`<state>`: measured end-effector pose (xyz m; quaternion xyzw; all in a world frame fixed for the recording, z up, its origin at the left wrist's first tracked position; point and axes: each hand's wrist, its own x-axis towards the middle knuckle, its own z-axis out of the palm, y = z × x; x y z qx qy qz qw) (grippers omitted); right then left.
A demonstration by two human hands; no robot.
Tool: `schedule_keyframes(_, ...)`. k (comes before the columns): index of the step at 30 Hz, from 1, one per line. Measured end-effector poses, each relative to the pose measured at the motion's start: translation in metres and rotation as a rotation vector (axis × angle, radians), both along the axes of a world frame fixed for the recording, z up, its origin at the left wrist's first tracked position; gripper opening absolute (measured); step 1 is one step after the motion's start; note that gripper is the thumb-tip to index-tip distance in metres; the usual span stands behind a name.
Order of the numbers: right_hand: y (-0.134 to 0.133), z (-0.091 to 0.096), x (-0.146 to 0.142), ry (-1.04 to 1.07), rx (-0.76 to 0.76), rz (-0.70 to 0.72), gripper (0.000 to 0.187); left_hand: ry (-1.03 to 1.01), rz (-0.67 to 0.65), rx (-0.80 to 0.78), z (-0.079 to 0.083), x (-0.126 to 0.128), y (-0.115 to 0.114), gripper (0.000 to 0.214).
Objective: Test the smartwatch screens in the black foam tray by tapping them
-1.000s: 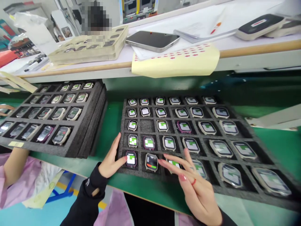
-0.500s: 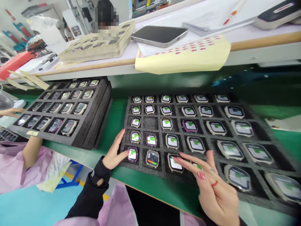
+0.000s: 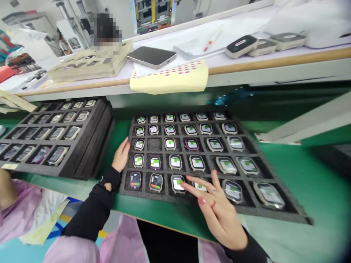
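Note:
A dark grey foam tray (image 3: 154, 145) lies in front of me, its compartments holding several smartwatches, mostly with lit white-and-green screens. My left hand (image 3: 121, 155) rests at the tray's left edge, its fingers stretched out. Over the front row spreads my right hand (image 3: 214, 204), its index or middle fingertip at the screen of a pale-cased smartwatch (image 3: 178, 183). Beneath those fingers another watch (image 3: 200, 185) is partly covered. At the front left corner, a purple-cased smartwatch (image 3: 135, 180) and the pale one beside it (image 3: 156, 182) show dark screens with coloured bars.
Stacked foam trays (image 3: 90, 146) of watches stand to the left, near another person's arm (image 3: 7, 188). The shelf above carries a phone (image 3: 152, 57), a cream plastic tray (image 3: 85, 73) and dark-topped devices (image 3: 241, 45). A white support post (image 3: 309, 122) rises at the right.
My left thumb has left the purple watch's screen, which turned from white-and-green to dark with coloured bars. My left hand slid up the tray's edge. The view swung right.

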<state>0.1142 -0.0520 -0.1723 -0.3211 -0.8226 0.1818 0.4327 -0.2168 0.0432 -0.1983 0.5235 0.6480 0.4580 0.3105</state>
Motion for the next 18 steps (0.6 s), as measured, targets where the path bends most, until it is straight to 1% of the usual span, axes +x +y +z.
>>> schedule_keyframes(4,0.001,0.002,-0.002,-0.071,0.005,0.048,0.047,0.014,0.022,0.064,-0.002,-0.004,0.022,0.045)
schedule_keyframes(8,0.001,0.003,-0.003,-0.129,-0.01,0.049,0.044,0.049,0.055,0.085,-0.003,-0.007,0.036,0.04)
schedule_keyframes(10,0.0,0.003,-0.001,-0.075,-0.029,0.048,0.044,0.068,0.069,0.088,-0.002,-0.008,0.04,0.04)
schedule_keyframes(13,-0.001,0.004,0.006,0.091,-0.058,0.021,0.044,0.098,0.066,0.077,0.0,-0.011,0.042,0.039)
schedule_keyframes(15,-0.002,0.004,0.013,0.167,-0.061,-0.036,0.043,0.115,0.05,0.065,0.001,-0.013,0.042,0.038)
schedule_keyframes(18,-0.003,0.002,0.024,0.185,-0.055,-0.123,0.041,0.136,0.032,0.052,0.003,-0.015,0.041,0.037)
